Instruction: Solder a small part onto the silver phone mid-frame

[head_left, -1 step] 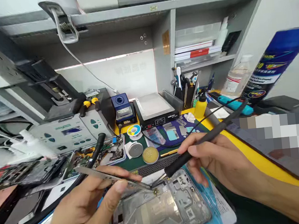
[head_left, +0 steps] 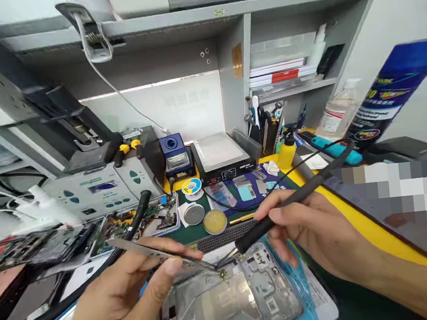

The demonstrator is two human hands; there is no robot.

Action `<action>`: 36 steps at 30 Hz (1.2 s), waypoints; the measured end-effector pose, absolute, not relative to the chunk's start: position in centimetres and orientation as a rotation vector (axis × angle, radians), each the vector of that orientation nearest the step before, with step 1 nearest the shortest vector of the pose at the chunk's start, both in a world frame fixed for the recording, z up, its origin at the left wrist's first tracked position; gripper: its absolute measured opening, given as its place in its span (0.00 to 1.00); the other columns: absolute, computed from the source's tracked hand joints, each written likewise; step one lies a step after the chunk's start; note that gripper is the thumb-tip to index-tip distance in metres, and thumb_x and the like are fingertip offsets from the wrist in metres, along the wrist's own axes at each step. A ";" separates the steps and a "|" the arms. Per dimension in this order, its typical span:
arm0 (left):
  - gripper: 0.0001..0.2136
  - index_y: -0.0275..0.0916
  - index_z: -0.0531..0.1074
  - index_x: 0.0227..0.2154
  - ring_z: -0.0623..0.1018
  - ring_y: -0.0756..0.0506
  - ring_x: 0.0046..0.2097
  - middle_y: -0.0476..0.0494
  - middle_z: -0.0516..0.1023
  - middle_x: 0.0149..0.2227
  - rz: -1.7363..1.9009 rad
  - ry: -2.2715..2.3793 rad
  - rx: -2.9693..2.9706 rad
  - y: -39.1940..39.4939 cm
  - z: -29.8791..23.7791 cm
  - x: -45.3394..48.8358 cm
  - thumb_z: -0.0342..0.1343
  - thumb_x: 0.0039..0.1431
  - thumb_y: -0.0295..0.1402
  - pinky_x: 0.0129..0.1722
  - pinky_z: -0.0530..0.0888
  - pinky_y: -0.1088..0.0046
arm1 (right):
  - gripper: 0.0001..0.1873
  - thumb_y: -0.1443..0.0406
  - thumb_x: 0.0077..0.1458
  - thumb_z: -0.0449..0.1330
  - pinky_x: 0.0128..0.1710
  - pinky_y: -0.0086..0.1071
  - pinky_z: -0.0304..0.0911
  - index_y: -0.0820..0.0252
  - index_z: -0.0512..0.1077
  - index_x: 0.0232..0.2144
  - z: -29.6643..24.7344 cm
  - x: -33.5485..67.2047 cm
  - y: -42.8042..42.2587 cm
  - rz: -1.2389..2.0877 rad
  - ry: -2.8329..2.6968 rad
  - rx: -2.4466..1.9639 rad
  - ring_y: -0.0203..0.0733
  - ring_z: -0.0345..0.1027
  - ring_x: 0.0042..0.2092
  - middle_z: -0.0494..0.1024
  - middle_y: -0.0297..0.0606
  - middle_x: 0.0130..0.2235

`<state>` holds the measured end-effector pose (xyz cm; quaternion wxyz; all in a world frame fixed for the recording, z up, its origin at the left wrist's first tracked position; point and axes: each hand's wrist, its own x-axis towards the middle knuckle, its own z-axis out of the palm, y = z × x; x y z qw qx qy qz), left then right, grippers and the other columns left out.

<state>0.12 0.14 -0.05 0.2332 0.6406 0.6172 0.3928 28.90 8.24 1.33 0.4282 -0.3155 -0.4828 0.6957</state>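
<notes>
Nothing has visibly shifted since the earlier frame. The left hand (head_left: 117,300) pinches tweezers (head_left: 158,254), the right hand (head_left: 311,231) grips a soldering iron (head_left: 279,211); both tips meet at 12 o'clock on the opened phone (head_left: 227,304) on the tabletop (head_left: 359,221).

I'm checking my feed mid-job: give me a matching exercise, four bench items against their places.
Things:
1. tweezers
2. soldering iron
3. yellow bottle
4. blue spray can

Places:
A. far right, tilted
B. in the left hand
C. in front of the tool holder
D. in the right hand

Pairs: 1-B, 2-D, 3-C, 4-A
</notes>
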 end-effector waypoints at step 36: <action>0.05 0.51 0.82 0.34 0.88 0.48 0.41 0.56 0.89 0.40 1.248 1.668 2.021 0.8 0.0 0.4 0.62 0.65 0.40 0.42 0.82 0.83 | 0.10 0.60 0.61 0.68 0.14 0.22 0.68 0.61 0.80 0.31 1.5 28.5 8.3 1.682 -1.168 -0.829 0.35 0.72 0.17 0.76 0.31 0.20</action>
